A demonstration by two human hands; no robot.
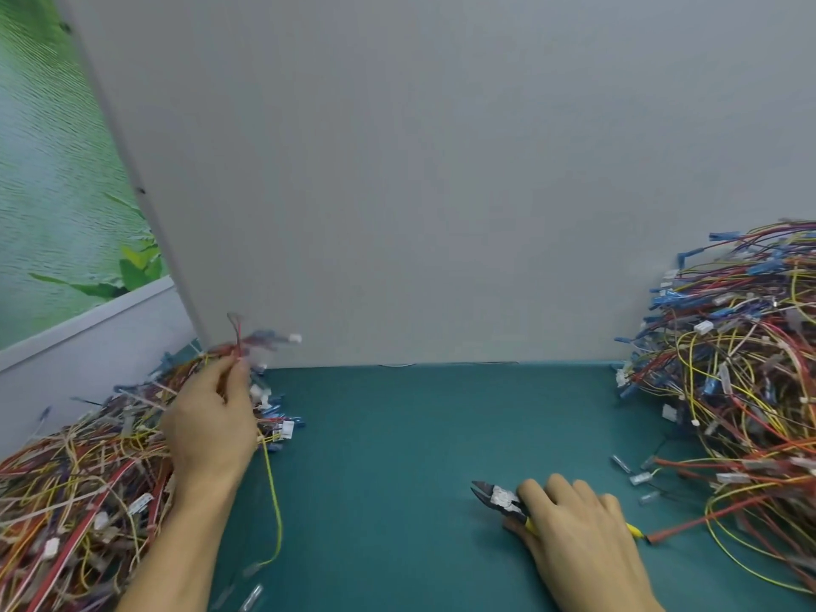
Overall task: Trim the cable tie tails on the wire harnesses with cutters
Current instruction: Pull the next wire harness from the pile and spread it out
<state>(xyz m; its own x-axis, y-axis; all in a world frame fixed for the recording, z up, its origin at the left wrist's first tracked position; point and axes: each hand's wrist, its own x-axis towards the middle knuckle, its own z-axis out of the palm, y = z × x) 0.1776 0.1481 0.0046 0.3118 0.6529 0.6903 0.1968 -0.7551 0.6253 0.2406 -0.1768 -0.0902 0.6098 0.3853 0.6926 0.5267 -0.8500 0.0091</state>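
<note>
**One harness lifted, cutters held low on the mat**

The left hand (212,428) is raised over the left side of the green mat (397,457). Its fingertips pinch a wire harness (247,342), whose red and blue leads and white connector stick up against the grey partition board (397,170). That harness is blurred, so no cable tie can be made out on it. A single yellow wire (276,514) hangs below the hand and curls down onto the mat.

Under and left of that hand lies the left pile of harnesses (75,492), a tangle of red, yellow and brown wires with pale strips among them.

The right hand (574,527) rests on the near right of the mat, well apart from the left hand. Its fingers curl over the yellow handles of the cutters (499,496). The dark jaws point left and stand slightly apart, with nothing between them.

The right pile of harnesses (742,368) is heaped against the partition at the far right, and its loose ends reach close to the right hand. A green leaf poster (53,192) fills the far left.
</note>
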